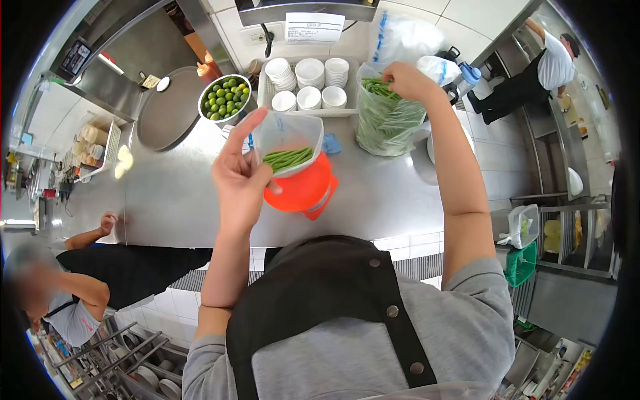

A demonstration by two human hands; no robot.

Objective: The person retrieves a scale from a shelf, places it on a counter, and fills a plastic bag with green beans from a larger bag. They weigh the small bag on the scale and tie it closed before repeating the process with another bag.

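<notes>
A small clear plastic bag [285,130] with green beans [288,158] in its bottom is held open by my left hand [241,175], thumb and fingers at its left edge. Below the bag is an orange-red scale [305,189] on the steel counter. My right hand [405,81] is at the mouth of a large clear bag [387,127] full of green beans, its fingers pinched together at the beans on top. Whether beans are between those fingers is too small to tell.
Behind the bags, a white basket [342,112] holds stacked white cups [310,72]. Left of it are a bowl of green limes [227,99] and a round brown tray [167,110]. One person [80,293] is at the lower left, another [550,63] at the upper right.
</notes>
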